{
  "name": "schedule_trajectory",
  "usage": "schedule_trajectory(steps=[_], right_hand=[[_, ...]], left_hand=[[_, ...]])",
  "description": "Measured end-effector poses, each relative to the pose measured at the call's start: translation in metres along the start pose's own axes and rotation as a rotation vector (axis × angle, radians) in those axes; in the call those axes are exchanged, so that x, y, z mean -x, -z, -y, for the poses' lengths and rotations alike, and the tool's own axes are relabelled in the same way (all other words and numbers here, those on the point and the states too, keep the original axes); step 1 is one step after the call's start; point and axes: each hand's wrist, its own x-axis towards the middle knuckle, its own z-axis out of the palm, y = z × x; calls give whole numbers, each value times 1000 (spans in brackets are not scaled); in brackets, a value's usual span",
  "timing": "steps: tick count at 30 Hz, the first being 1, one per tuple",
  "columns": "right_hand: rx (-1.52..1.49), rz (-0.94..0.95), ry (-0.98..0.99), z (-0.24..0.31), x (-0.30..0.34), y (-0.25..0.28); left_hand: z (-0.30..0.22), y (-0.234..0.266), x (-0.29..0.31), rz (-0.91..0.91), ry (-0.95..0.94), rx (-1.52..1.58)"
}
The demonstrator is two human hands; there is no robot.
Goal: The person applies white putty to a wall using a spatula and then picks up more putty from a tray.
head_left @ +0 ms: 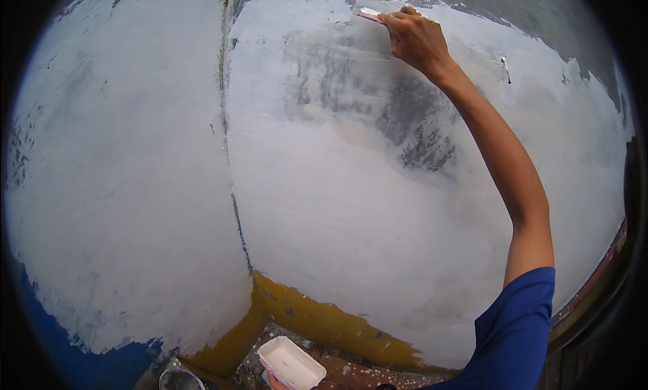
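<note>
High on the wall, my right hand (420, 42) is closed round a flat, wide scraper (370, 14) with white paste along its edge. The blade lies against or very close to the wall (324, 187), near the upper edge of the white coating. Most of its handle is hidden by my fingers. Below, at the bottom of the view, my left hand (275, 382) grips the side of a white rectangular tub (306, 351). Pale paste lies inside the tub. Only a few of that hand's fingers show. Dark grey patches (418, 130) show through the coating under my right forearm.
A vertical corner joint (225, 106) divides this wall from the left wall (128, 174). Yellow-brown paint (324, 319) runs along the base, with blue paint (101, 363) at lower left. A round bucket (178, 371) stands beside the tub. A small dark fixture (505, 69) sticks out at upper right.
</note>
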Motion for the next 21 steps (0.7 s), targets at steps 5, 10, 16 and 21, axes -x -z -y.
schedule_trajectory(steps=[5,10,16,21], right_hand=[[57,-33,-50,-15,-27,-34],[-95,105,192,68,11,-50],[77,-75,120,31,-42,-67],[70,-5,164,58,-19,-100]], left_hand=[[-2,1,0,-10,-1,10],[-8,0,1,-23,-30,24],[-6,3,2,-24,-21,36],[-14,6,5,-43,-41,57]])
